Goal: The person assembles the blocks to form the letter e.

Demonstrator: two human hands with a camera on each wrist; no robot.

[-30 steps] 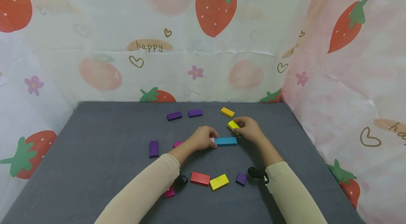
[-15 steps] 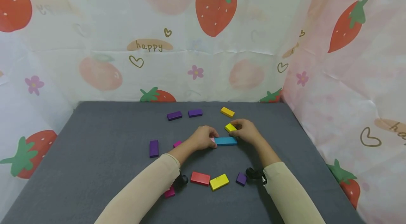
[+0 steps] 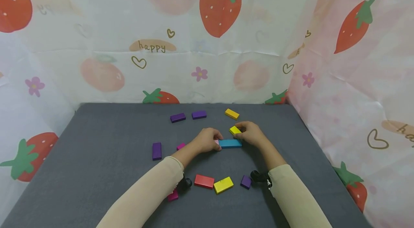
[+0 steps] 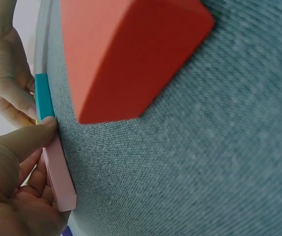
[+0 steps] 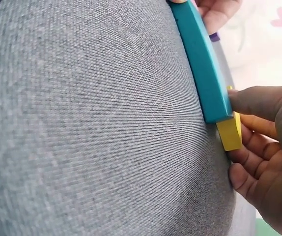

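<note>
In the head view my left hand (image 3: 206,140) grips a pink block (image 4: 60,177), mostly hidden beneath it. Its thumb presses where the pink block's end meets a blue block (image 3: 230,144), and the two lie end to end on the cloth. Behind the blue block's right part, my right hand (image 3: 252,134) pinches a small yellow block (image 3: 235,130) between thumb and fingers. From the right wrist, the yellow block's end (image 5: 230,135) shows just past the blue block's corner, partly covered by the fingers.
Purple blocks (image 3: 198,115) and an orange-yellow block (image 3: 231,114) lie at the back. Another purple block (image 3: 156,151) stands left. Nearer are a red block (image 3: 204,181), a yellow block (image 3: 223,185), a small purple block (image 3: 245,182) and a magenta block (image 3: 173,195). Patterned cloth walls surround the grey table (image 3: 106,142).
Over the first half second my right hand slid the yellow block slightly left behind the blue one; since then it has stayed put. My left hand has not moved.
</note>
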